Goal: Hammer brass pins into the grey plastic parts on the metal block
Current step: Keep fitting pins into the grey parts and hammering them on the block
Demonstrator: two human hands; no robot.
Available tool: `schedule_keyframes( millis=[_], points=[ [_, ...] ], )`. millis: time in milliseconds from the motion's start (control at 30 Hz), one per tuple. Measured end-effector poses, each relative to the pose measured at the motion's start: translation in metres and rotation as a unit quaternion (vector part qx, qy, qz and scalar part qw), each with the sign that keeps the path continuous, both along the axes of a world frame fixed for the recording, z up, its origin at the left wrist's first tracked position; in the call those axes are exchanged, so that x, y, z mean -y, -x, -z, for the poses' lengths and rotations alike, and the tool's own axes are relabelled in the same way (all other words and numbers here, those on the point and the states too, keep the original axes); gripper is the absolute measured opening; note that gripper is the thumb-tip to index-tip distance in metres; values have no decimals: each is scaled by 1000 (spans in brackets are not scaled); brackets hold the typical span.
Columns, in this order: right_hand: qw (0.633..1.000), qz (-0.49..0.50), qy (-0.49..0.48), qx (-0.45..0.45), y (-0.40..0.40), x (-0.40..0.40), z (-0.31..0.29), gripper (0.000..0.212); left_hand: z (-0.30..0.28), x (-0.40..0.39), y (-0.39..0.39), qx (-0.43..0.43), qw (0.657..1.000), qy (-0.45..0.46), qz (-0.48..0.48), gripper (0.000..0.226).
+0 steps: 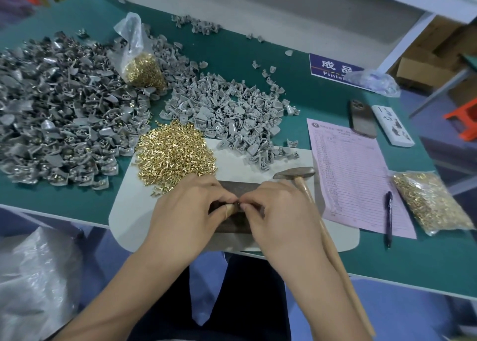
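two hands [233, 207] on one metal block [236, 185], one hammer [296, 173]

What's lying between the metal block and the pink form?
In the head view, the hammer: its head sits by the metal block's far right corner, its wooden handle running toward the person, left of the pink form.

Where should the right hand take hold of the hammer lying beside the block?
Grip the wooden handle of the hammer partway down, coming from the right and above. The head rests on the mat by the metal block, and the handle runs toward the person past the right hand, so its bare stretch is closest there. A lower grip would likely give more swing.
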State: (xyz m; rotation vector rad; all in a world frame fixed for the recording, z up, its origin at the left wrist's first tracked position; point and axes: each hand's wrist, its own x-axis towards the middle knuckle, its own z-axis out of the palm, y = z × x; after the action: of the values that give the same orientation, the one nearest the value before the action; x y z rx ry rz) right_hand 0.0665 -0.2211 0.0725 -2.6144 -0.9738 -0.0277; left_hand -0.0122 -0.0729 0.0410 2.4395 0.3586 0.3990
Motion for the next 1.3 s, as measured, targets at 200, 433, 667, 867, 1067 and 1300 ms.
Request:
schedule_keyframes(
  millis=[200,433,667,867,1067,1300],
  points=[
    [998,32,-11,-48,-5,2,1,12,0,1,0,5,1000,-18,-4,10],
    [995,53,-39,-78,-5,6,7,10,-4,1,1,-3,1000,-29,-7,8],
    [970,190,-145,-52,-31,43,21,31,-2,1,2,-12,999,-33,-13,9],
    [955,274,98,-61,-53,49,44,35,-5,3,-1,-16,999,-46,-15,10],
    [971,161,-135,-113,-40,70,17,30,-4,1,-6,-8,999,-52,-13,8],
    [981,49,-148,-113,0,73,2,26,-1,-1,-8,7,999,-52,-2,7]
  ],
)
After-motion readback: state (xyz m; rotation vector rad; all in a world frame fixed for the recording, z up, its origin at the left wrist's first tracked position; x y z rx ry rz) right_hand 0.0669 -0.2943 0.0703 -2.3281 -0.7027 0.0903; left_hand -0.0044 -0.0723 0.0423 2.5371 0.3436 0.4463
